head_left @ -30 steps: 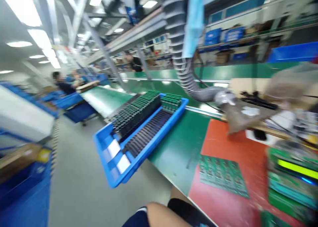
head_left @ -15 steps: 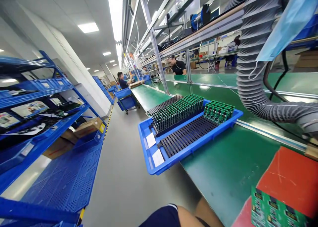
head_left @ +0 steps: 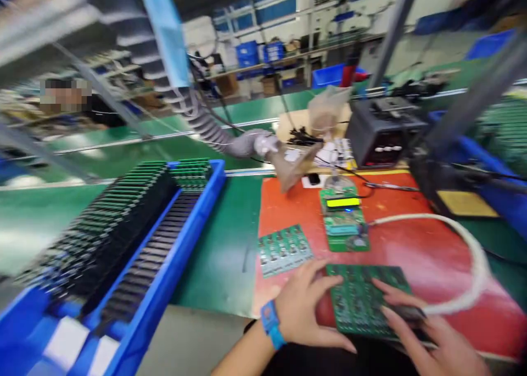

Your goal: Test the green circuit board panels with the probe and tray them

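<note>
A green circuit board panel point(head_left: 354, 304) with rows of small parts lies at the front of the red mat point(head_left: 387, 200). My left hand point(head_left: 302, 302), wearing a blue wrist strap point(head_left: 272, 324), has thumb and fingers spread at the panel's left edge, one fingertip on its upper corner. My right hand point(head_left: 432, 332) grips a black plug point(head_left: 407, 313) over the panel's right part, its fingers reaching onto the board. From that plug a white cable point(head_left: 477, 266) curves back to a small green device board point(head_left: 346, 222) with a lit yellow-green display. Another board panel point(head_left: 284, 250) lies left of it.
On the left stands a blue tray point(head_left: 197, 228) with upright boards in black slotted racks. A grey extraction hose point(head_left: 201, 118) ends above the mat. Behind are a black box with a lit readout point(head_left: 382, 137) and a yellow sponge point(head_left: 465, 203). A person point(head_left: 102, 110) sits across the bench.
The view has swung right, from the aisle and blue shelves to the red mat. Both my hands have come into view at the board panel, the right one with the plug.
</note>
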A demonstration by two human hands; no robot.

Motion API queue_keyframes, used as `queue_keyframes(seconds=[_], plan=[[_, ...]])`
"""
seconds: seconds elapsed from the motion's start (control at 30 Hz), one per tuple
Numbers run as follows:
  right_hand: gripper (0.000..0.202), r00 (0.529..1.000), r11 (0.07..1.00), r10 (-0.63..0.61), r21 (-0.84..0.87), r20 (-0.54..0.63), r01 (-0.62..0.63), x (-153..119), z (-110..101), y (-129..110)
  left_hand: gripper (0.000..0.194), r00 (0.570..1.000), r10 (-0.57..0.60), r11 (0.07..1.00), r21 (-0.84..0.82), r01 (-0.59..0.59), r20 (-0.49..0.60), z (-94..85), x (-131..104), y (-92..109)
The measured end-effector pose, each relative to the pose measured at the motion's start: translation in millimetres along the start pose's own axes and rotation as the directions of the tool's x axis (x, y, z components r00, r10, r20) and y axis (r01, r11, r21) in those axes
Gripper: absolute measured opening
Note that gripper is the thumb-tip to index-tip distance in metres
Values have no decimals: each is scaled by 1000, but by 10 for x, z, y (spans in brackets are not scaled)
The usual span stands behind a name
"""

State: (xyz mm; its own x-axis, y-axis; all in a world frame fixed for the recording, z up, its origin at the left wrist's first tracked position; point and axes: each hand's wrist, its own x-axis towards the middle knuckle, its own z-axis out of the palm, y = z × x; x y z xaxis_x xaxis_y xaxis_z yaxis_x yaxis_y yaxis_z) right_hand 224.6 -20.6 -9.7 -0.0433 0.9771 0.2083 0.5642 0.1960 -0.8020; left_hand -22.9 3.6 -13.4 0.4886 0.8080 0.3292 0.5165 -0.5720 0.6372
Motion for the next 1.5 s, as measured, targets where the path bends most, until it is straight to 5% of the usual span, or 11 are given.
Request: queue_keyframes(seconds=[0.37, 0.6, 0.83, 1.03, 1.5], plan=[[15, 995, 996, 41, 77, 93, -49, -8, -77, -168, 95, 998, 5, 997, 78, -10, 57, -20, -30, 25], [12, 999, 990, 52, 132, 17, -54, 5, -97, -187, 94, 998, -7, 997, 71, 3, 59, -35, -25, 32], [17, 983, 961, 185, 204, 18, -185, -32, -135, -217, 91, 999, 20, 999, 49, -22, 38, -37, -8, 28], [9, 994, 955, 94, 288, -63, -73, -46, -22, -389, 92, 999, 12, 1000, 26, -13, 51, -44, -5, 24], [10, 1000, 996, -8, 93, -23, 10, -6, 52, -382, 90, 998, 28, 999, 15, -29, 49, -49, 5, 28]])
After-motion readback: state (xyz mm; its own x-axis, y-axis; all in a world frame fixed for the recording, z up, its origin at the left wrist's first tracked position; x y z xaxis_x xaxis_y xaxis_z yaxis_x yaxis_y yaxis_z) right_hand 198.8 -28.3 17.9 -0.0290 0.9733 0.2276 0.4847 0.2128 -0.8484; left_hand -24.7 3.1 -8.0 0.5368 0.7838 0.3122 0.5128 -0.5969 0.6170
